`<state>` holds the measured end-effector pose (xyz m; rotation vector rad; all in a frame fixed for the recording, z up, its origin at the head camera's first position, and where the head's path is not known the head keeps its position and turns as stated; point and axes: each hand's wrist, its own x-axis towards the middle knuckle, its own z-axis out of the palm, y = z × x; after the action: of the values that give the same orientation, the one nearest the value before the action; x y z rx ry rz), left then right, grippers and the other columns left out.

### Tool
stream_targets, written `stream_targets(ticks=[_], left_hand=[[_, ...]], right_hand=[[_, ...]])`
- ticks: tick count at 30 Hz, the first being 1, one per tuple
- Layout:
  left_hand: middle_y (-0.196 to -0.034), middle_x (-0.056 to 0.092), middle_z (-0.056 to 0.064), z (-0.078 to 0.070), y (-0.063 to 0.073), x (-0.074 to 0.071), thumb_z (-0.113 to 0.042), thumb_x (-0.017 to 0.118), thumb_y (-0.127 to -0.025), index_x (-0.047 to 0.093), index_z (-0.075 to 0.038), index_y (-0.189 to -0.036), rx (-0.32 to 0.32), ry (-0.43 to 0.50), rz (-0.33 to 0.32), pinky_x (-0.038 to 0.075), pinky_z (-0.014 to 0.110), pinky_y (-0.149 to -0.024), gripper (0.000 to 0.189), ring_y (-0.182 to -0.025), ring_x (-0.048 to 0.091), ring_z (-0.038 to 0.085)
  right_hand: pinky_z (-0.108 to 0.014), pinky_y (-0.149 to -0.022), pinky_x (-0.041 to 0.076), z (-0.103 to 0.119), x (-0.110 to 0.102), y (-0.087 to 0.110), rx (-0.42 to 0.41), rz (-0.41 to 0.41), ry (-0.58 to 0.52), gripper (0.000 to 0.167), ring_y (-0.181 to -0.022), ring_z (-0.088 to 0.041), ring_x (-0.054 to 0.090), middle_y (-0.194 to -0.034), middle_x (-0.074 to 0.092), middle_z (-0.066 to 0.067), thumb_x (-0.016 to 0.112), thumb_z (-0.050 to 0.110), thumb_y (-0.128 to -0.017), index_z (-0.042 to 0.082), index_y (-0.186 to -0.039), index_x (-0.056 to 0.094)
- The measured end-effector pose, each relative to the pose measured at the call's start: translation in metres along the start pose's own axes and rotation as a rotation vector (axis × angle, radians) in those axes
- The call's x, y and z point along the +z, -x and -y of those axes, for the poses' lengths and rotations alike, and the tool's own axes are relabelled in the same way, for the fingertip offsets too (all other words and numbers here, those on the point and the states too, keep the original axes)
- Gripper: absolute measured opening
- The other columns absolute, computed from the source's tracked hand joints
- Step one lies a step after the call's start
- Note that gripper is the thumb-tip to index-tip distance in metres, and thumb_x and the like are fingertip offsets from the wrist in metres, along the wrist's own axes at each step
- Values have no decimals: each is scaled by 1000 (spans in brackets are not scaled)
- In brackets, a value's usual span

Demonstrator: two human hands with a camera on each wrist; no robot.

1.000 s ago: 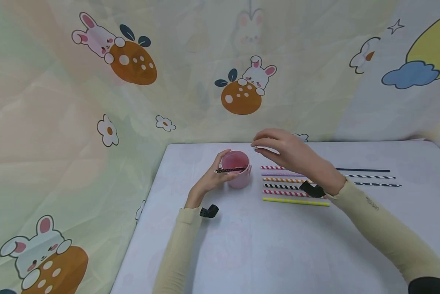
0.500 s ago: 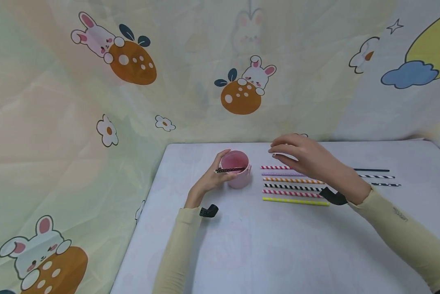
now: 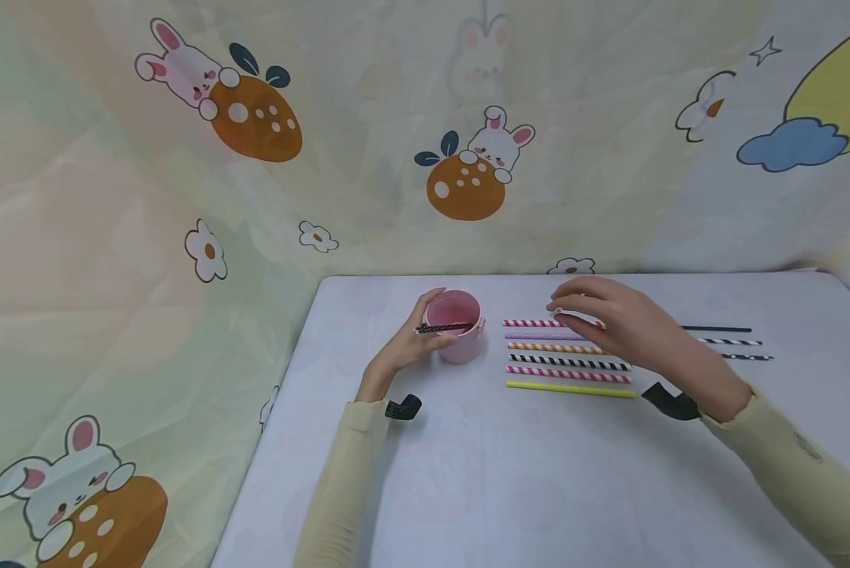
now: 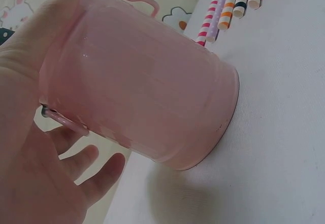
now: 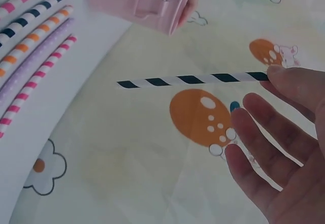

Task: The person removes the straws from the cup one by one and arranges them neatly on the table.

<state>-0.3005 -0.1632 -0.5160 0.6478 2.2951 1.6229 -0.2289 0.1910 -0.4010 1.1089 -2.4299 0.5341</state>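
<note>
My left hand (image 3: 407, 341) grips a small pink metal bucket (image 3: 460, 349) near its rim, and in the left wrist view the bucket (image 4: 142, 76) leans. A black straw with white dots (image 3: 445, 327) lies across its mouth. My right hand (image 3: 624, 327) is held above the laid-out straws. In the right wrist view its thumb and forefinger pinch one end of a black-and-white striped paper straw (image 5: 194, 80), while the other fingers spread apart. From the head view little more than a pale tip of that straw shows.
Several striped straws lie side by side on the white table (image 3: 510, 473), from a red-striped one (image 3: 524, 323) to a yellow one (image 3: 570, 389). Three dark straws, among them a solid black one (image 3: 716, 328), lie further right, partly behind the right hand. A printed cloth (image 3: 368, 158) hangs behind.
The right hand has moved to the right and a little nearer, away from the bucket, with the straw still pinched. The left hand and bucket have stayed in place.
</note>
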Motion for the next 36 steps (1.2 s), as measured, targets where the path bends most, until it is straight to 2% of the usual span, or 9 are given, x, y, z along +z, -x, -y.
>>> stream_targets(ticks=[3,6,9,12,16,21,25,31,36], left_hand=[[-158,35,2,0,1,0,-17,80,-86,21,-32,-156,-2,-4,-1,25,63,-119,93,-148,31,27],[-158,35,4,-1,1,0,-16,80,-87,21,-29,-157,0,-5,-1,25,63,-119,93,-148,31,28],[-158,34,6,-2,1,-1,-13,79,-87,20,-27,-157,2,-2,3,25,64,-119,93,-148,31,30],[-160,31,10,-2,0,-1,-9,77,-88,18,-23,-158,-2,4,13,24,65,-119,93,-149,29,34],[-161,27,17,-2,-1,0,-2,75,-88,14,-16,-159,-6,17,21,21,68,-118,95,-150,24,41],[-159,31,15,-1,0,0,-2,76,-87,17,-19,-158,7,17,11,24,65,-119,94,-148,28,38],[-157,34,7,-1,0,0,-10,79,-86,20,-27,-157,0,-2,3,30,61,-118,93,-147,32,30],[-157,35,3,-2,1,0,-18,81,-86,20,-29,-157,-5,-12,2,29,61,-118,95,-147,32,27],[-158,34,4,-2,1,0,-15,80,-86,19,-25,-158,1,-5,5,27,63,-118,95,-147,31,28]], right_hand=[[-37,-82,56,-2,-5,7,2,-14,9,39,-103,-22,65,-110,69,-4,55,44,-99,12,-109,74],[-34,-80,56,-3,-10,15,34,-2,28,24,-103,-21,65,-111,68,-3,76,29,-89,13,-108,75],[-31,-77,56,-4,-15,22,57,15,52,45,-103,-20,64,-112,68,-2,90,3,-67,14,-108,75],[-28,-77,55,-7,-19,30,59,23,64,49,-102,-20,63,-112,68,-3,90,-1,-64,14,-108,74],[-31,-75,54,-13,-25,42,69,32,79,25,-100,-21,64,-110,68,-4,82,20,-84,12,-106,74],[-40,-72,56,-18,-28,52,90,57,97,44,-96,-24,65,-108,69,-5,53,48,-98,10,-103,75],[-45,-75,58,-18,-31,57,155,126,126,27,-96,-26,66,-107,70,-7,86,15,-77,10,-102,76],[-48,-77,59,-18,-32,67,269,292,149,31,-94,-28,68,-107,70,-9,87,10,-74,12,-102,76],[-45,-73,59,-22,-29,82,289,333,193,25,-87,-26,68,-100,71,-8,87,9,-73,13,-95,76]])
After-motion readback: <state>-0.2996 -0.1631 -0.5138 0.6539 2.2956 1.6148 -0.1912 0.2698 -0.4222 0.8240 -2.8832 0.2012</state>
